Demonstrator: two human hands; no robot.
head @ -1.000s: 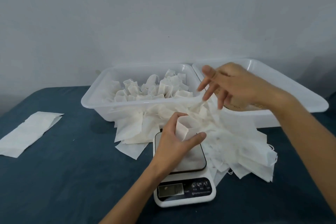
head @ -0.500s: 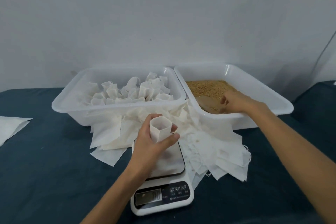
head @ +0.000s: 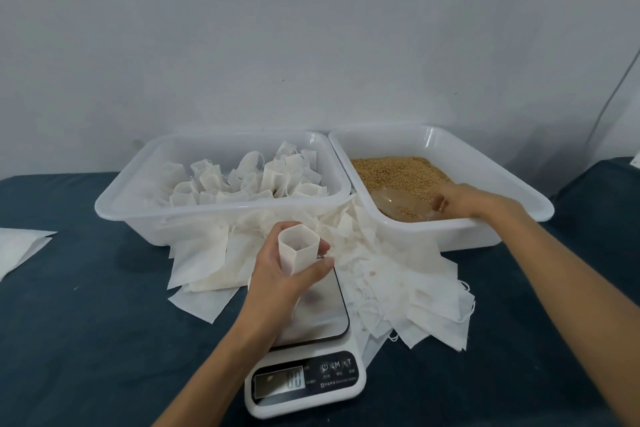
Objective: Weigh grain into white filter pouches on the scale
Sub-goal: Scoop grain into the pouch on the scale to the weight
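The left hand grips an open white filter pouch, fingers and thumb curled round its sides, mouth up, over the steel platform of the digital scale. The scale stands at near centre on the dark blue cloth. The right hand reaches into the right tub, fingers curled on the handle of a clear scoop lying in the grain. The left tub holds opened pouches. Flat empty pouches lie heaped between the tubs and the scale.
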